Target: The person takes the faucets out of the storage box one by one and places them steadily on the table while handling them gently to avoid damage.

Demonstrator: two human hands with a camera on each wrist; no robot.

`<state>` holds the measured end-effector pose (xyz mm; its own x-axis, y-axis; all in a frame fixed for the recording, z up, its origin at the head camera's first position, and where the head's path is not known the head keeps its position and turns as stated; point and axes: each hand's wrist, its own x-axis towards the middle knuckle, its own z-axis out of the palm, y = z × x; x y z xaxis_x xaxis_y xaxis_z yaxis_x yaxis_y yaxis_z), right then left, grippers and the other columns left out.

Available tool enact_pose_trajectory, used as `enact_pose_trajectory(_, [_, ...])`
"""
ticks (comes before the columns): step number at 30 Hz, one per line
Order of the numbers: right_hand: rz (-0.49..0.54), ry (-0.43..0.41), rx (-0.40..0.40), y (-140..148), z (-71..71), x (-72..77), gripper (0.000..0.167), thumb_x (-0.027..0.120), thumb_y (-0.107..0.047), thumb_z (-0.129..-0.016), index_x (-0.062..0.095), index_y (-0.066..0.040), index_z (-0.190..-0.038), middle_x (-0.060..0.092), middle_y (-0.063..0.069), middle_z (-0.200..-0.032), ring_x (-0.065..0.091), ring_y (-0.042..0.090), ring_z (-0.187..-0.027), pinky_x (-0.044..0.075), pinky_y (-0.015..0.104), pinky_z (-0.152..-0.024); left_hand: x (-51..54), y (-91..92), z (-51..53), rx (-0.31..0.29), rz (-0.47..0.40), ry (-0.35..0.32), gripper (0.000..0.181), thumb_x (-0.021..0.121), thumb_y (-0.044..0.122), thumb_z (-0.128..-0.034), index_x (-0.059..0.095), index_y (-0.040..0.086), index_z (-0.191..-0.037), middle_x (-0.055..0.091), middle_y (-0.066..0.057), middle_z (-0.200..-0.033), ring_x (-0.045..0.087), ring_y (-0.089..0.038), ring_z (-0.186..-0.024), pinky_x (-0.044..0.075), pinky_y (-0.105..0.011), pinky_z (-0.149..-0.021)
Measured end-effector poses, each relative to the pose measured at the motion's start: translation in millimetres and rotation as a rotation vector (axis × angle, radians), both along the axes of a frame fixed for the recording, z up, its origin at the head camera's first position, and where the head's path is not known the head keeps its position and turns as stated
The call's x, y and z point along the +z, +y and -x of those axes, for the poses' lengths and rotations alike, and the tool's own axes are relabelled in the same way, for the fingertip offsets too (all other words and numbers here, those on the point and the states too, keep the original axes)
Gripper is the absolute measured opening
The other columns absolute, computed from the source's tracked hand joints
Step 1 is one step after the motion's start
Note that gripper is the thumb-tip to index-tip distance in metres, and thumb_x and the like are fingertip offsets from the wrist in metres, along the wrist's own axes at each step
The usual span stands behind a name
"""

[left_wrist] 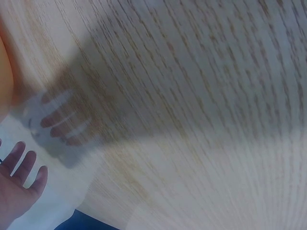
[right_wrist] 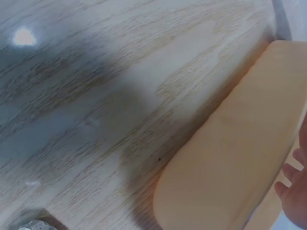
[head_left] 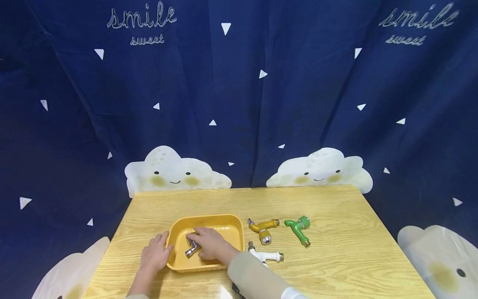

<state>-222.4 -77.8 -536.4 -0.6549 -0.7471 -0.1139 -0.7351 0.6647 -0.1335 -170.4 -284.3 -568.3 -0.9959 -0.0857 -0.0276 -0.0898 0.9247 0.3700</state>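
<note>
A chrome faucet [head_left: 192, 248] lies in the yellow plastic tray [head_left: 243, 236], partly covered by my right hand [head_left: 210, 244]. The fingers of that hand curl over the faucet's upper end; how they meet it underneath is hidden. At the tray's left rim rests my left hand [head_left: 154, 254], its fingers extended along the outer side and the thumb near the edge. The left wrist view has fairly straight, spread fingers [left_wrist: 24, 167] at the lower left. In the right wrist view, curled fingertips [right_wrist: 290, 170] show beyond the tray's wall [right_wrist: 225, 148].
Right of the tray lie a yellow faucet [head_left: 264, 227], a green faucet [head_left: 298, 229] and a white faucet [head_left: 269, 256], the last partly behind my right sleeve [head_left: 257, 274]. A dark blue curtain [head_left: 239, 91] hangs behind the wooden table [head_left: 343, 249].
</note>
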Motion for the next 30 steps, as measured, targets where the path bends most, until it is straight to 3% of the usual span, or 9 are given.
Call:
enact_pose_trajectory(12, [-0.084,-0.009,-0.018,-8,-0.1,-5.2,0.073,0.065,-0.034,-0.081,0.026,-0.036,-0.143,0.024,-0.004,-0.150,0.028,0.019,-0.135,0.028,0.037,-0.108,0.3,-0.3,2.1,0.006,0.000,0.003,0.053,0.046,0.026,-0.0905,0.036,0.002,-0.136,0.043,-0.026,-0.129,0.040,-0.044,-0.117,0.036,-0.063,-0.089])
enact_pose_trajectory(30, [-0.180,-0.020,-0.009,-12,-6.5,-16.0,0.079,0.063,-0.043,-0.082,0.017,-0.036,-0.145,0.014,-0.008,-0.152,0.025,0.013,-0.135,0.032,0.034,-0.106,0.5,-0.1,1.1,0.004,-0.001,-0.008,0.052,0.047,0.025,-0.0900,0.037,0.001,-0.135,0.044,-0.026,-0.127,0.040,-0.044,-0.117,0.037,-0.062,-0.087])
